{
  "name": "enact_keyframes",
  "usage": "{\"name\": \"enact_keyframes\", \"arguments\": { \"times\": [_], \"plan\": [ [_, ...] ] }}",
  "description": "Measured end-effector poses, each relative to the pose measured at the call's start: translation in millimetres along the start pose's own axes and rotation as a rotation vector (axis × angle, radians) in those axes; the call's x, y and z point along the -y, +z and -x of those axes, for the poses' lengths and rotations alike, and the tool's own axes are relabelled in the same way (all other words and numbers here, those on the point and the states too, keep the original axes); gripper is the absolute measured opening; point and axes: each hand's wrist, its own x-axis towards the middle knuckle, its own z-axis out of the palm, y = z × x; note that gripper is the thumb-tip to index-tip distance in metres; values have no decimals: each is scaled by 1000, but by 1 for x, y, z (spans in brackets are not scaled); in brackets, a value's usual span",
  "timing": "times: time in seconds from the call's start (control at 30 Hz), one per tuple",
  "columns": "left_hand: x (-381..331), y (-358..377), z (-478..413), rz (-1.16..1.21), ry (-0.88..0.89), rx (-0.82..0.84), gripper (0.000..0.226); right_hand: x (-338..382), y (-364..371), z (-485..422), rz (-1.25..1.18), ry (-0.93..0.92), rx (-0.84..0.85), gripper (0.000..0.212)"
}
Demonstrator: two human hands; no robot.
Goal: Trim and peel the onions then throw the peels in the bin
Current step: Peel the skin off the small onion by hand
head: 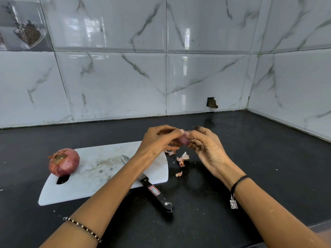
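Both hands, left hand and right hand, pinch a small onion mid-frame, likely stripping skin; peels lie below.

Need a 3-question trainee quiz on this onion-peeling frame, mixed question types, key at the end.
1. True or false: the left hand grips the knife.
2. The unpeeled onion rests: A) on the cutting board; B) in a bowl; C) in a bin.
3. Fill in: the left hand and right hand together hold a small, partly peeled ____.
Key: 1 false, the knife lies blade on the board, handle on the counter. 2 A. 3 onion.
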Motion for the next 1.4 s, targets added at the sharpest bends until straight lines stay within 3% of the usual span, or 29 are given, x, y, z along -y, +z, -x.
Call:
{"name": "enact_keyframes", "arguments": {
  "times": [0.3, 0.57, 0.7, 0.87, 1.13, 1.4],
  "plan": [
    [2, -6, -2, -54, 15, -28, 21, 1, 4, 5, 100, -40, 40, 83],
    [6, -6, -4, -43, 74, -63, 27, 0, 2, 0, -8, 4, -19, 64],
    [5, -5, -4, -26, 51, -53, 19, 0, 2, -1, -22, 12, -41, 60],
    [2, -6, -2, -32, 17, 36, 16, 1, 1, 2, 38, -2, -6, 69],
    [4, -10, -4, -87, 36, -3, 24, -1, 4, 4, 155, -29, 14, 85],
    [9, -11, -5, -87, 73, -39, 30, -2, 2, 0, 73, 4, -8, 67]
  ]
}}
